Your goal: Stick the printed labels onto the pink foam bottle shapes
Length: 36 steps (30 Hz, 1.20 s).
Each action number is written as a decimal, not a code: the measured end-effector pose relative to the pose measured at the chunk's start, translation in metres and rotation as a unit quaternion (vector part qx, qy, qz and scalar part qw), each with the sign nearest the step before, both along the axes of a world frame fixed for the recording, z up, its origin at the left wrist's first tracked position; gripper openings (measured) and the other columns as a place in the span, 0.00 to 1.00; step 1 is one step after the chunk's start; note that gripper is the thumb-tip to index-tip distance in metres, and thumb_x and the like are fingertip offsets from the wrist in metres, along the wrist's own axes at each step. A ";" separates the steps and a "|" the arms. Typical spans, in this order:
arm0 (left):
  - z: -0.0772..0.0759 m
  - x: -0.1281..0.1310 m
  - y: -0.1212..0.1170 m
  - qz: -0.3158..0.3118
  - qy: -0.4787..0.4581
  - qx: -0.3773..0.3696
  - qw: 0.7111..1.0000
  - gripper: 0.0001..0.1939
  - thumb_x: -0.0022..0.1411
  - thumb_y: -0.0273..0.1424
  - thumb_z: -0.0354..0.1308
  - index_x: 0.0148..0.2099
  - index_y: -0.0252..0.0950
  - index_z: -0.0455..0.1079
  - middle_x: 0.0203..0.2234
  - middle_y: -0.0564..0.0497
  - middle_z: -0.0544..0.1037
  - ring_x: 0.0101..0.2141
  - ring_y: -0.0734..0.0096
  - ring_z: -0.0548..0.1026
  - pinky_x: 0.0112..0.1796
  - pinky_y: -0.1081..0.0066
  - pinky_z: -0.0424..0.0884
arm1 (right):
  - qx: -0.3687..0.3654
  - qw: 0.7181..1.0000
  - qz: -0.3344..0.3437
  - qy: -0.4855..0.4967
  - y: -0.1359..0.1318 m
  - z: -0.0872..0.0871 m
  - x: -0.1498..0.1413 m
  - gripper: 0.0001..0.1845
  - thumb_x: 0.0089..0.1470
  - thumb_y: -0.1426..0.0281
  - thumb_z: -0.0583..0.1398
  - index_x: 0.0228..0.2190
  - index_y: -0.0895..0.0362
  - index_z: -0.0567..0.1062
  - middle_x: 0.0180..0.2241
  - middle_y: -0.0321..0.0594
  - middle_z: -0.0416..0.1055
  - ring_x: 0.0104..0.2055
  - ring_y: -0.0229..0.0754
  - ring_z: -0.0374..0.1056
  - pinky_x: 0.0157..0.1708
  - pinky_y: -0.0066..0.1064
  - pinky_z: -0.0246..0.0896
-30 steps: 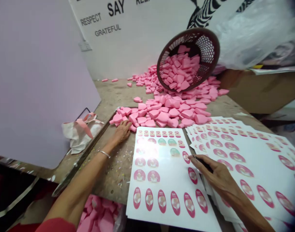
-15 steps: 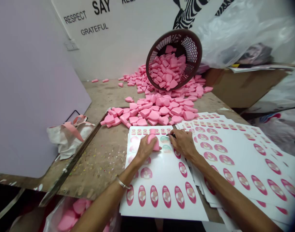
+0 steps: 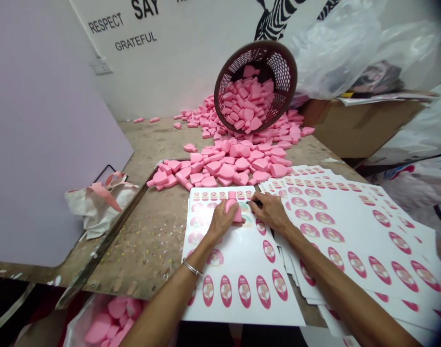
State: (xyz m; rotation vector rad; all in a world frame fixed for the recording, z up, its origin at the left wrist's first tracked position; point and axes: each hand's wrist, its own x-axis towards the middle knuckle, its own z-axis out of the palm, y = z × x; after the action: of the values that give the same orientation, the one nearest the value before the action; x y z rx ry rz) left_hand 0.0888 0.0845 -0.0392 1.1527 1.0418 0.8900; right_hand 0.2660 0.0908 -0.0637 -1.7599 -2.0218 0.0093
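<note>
My left hand [image 3: 223, 219] is closed around a small pink plastic bottle [image 3: 233, 208], its cap end pointing away from me. It rests over the upper part of a sticker sheet [image 3: 242, 258] printed with pink and teal labels. Just to the right, my right hand [image 3: 273, 210] pinches a small dark tool [image 3: 257, 203] at the sheet's upper right, beside the teal labels [image 3: 245, 219]. The tool's kind is mostly hidden by the fingers. Beyond the sheet lies a heap of similar pink bottles [image 3: 226, 171].
A brown mesh basket [image 3: 292, 72] lies tipped on its side, pink bottles spilling out. More sticker sheets [image 3: 354, 226] fan out on the right. A cardboard box [image 3: 365, 125] stands at the back right. A white cloth bag [image 3: 101, 205] sits left, and a bag of pink pieces [image 3: 110, 323] lies below the table edge.
The left hand and its bottle have shifted slightly right, nearer the right hand, and now cover part of the teal labels. The view has moved slightly.
</note>
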 end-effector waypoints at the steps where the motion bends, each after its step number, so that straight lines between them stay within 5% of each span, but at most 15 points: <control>1: 0.000 0.000 0.000 0.000 -0.001 0.000 1.000 0.19 0.58 0.42 0.58 0.44 0.32 0.66 0.30 0.49 0.72 0.25 0.69 0.78 0.24 0.73 0.75 | 0.000 1.000 0.000 0.002 0.001 0.000 0.000 0.05 0.55 0.67 0.54 0.29 0.54 0.69 0.28 0.38 0.74 0.34 0.45 0.66 0.37 0.35 0.47; 26: -0.003 -0.001 0.001 0.011 -0.014 -0.010 1.000 0.19 0.58 0.41 0.58 0.44 0.32 0.66 0.33 0.48 0.72 0.24 0.71 0.78 0.23 0.75 0.75 | 0.011 1.000 0.002 -0.008 0.001 0.001 -0.001 0.07 0.54 0.64 0.56 0.28 0.54 0.69 0.28 0.37 0.73 0.33 0.44 0.65 0.38 0.34 0.47; 36: 0.001 -0.003 0.000 0.029 -0.010 -0.007 1.000 0.14 0.60 0.38 0.57 0.42 0.31 0.66 0.32 0.51 0.66 0.21 0.74 0.75 0.23 0.73 0.76 | 0.070 0.995 0.047 -0.056 -0.007 0.004 -0.004 0.14 0.58 0.61 0.53 0.30 0.58 0.71 0.31 0.47 0.74 0.38 0.48 0.63 0.46 0.41 0.43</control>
State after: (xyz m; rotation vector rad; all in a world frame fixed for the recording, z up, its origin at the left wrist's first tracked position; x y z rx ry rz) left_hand 0.0861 0.0843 -0.0380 1.1047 1.0693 0.9365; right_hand 0.2620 0.0843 -0.0599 -1.6093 -2.1273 -0.2001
